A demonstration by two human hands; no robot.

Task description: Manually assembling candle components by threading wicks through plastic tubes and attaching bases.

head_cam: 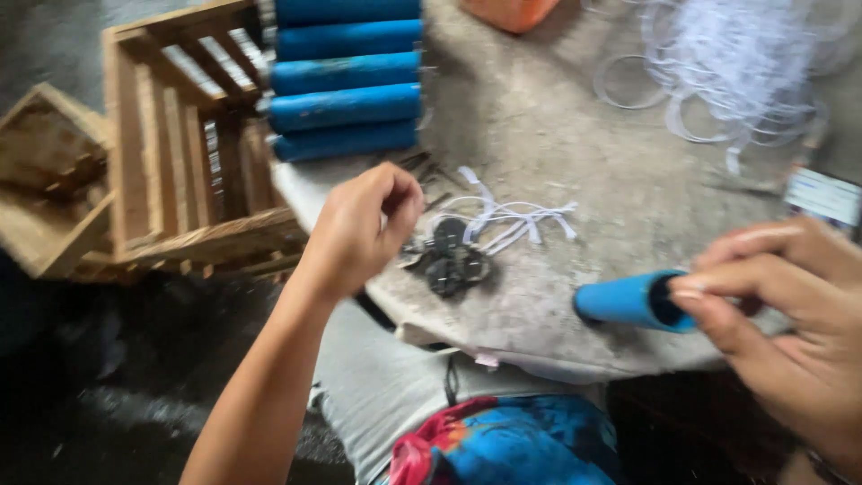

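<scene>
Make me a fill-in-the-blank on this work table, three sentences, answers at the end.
1. The right hand holds a ____ tube.
2. The left hand is closed above small dark ____ discs.
3. Left of the table stands a ____ crate.

Missing words: blue; metal; wooden

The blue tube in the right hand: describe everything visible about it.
The blue tube is a short, smooth cylinder, plastic by the look of it, with a dark hollow open end facing the right hand. It lies nearly level, tilted slightly, over the near edge of the grey worktable. The right hand's fingertips grip it at the open rim; whether it rests on the table cannot be told. It matches the blue tubes stacked at the table's far side.
</scene>
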